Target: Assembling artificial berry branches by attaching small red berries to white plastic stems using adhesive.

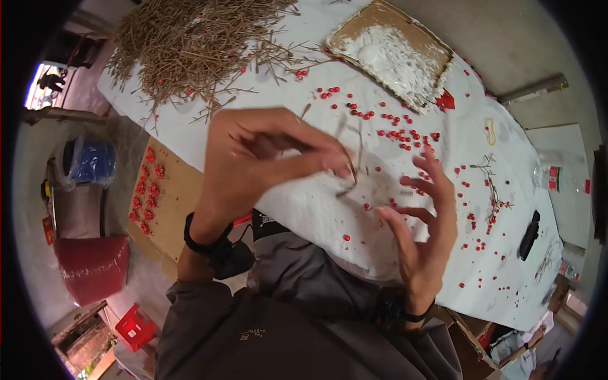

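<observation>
My left hand (pixel 244 161) is raised over the white-covered table (pixel 297 209), thumb and fingers pinching a thin brown forked twig (pixel 353 170), which is blurred. To its right, my right hand (pixel 430 228) has its fingers curved and apart, with no held thing visible between them. Small red berries (pixel 405 136) lie scattered on the cloth beyond and around this hand. One lone berry (pixel 346 238) rests nearer to me, between the two hands.
A large heap of brown twigs (pixel 190 50) covers the far left. At the far right stands a shallow cardboard tray (pixel 364 22) with white paste. A berried twig (pixel 493 196) and a black object (pixel 530 235) lie right. Red clusters (pixel 147 190) sit on a brown board at left.
</observation>
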A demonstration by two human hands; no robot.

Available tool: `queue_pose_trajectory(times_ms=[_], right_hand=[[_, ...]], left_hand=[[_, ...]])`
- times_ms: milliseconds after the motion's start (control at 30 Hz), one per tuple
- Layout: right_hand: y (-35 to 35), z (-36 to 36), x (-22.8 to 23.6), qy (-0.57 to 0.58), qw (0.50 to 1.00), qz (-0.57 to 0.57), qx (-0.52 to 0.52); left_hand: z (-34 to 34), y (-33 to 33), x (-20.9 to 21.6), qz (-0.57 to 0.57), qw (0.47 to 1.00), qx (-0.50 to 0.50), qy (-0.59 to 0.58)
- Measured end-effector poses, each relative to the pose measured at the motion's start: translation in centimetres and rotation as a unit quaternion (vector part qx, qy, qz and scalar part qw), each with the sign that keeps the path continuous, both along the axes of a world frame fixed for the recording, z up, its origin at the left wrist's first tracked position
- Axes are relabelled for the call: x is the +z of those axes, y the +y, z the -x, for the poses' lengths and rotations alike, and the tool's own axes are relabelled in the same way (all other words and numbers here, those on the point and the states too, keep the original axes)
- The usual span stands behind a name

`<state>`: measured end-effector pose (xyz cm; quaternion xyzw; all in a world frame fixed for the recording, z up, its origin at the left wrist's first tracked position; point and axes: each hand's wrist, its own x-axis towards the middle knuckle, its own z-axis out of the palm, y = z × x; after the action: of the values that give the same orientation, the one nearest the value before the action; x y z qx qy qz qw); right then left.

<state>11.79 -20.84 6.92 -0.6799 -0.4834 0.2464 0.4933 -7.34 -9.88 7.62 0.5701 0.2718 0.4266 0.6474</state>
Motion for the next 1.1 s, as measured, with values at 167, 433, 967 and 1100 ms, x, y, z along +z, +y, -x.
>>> queue_pose_trajectory(times_ms=[167,433,967,1100], right_hand=[[-0.5,0.5,-0.1,-0.019,0.996,-0.037,0.081],[-0.6,0.4,0.4,-0.095,0.992,-0.056,0.059],[-0.4,0.1,0.1,-0.125,0.99,-0.038,0.057],[1.0,0.4,-0.1,-0.138,0.989,0.04,0.029]], left_hand=[[0.0,-0.4,-1.2,0.031,0.999,-0.017,-0.013],[3.2,1.2,-3.7,0.061,0.996,0.064,-0.014],[11.5,10.0,1.0,-0.099,0.991,0.084,0.015],[7.0,5.5,-0.3,0.059,0.997,-0.017,-0.042]])
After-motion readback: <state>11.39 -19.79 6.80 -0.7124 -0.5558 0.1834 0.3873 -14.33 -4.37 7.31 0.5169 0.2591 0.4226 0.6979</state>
